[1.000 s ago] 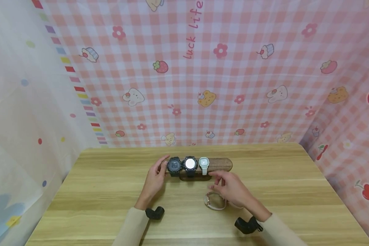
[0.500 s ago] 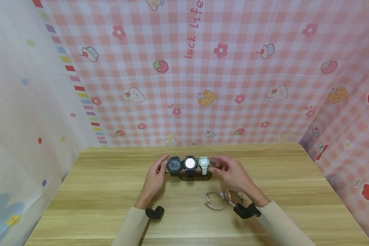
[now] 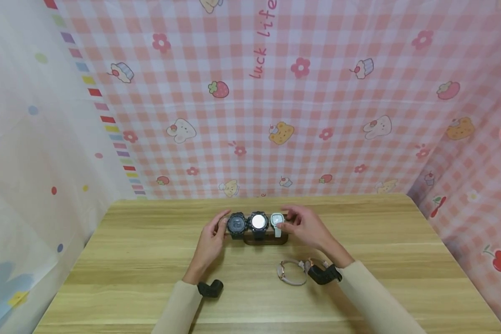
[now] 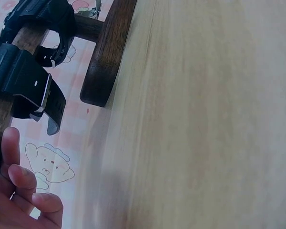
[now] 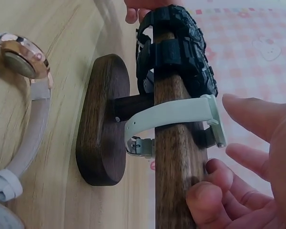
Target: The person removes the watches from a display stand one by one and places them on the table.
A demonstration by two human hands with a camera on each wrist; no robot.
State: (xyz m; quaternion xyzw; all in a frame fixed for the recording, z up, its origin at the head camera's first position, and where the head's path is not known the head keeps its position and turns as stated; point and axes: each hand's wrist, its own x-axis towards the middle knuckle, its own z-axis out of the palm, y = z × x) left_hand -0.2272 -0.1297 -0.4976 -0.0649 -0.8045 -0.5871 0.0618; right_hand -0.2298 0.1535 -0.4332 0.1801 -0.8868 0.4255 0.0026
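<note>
My left hand holds the left end of a dark wooden watch stand, thumb in front and fingers behind. In the left wrist view its fingers lie at the bar's end beside a black watch. My right hand is at the pale green watch on the bar, with thumb and index finger spread close to its dial. Its curled lower fingers rest against the bar. A second black watch, its dial bright with glare, sits between the other two.
Two light-strapped watches lie on the wooden table in front of the stand: a looped watch and a rose-gold watch, partly covered by the right wrist camera. A pink checked cloth hangs behind the table.
My right hand has moved up and left from above the loose watches, past the bar's right end, to the pale green watch. My left hand stays at the bar's left end.
</note>
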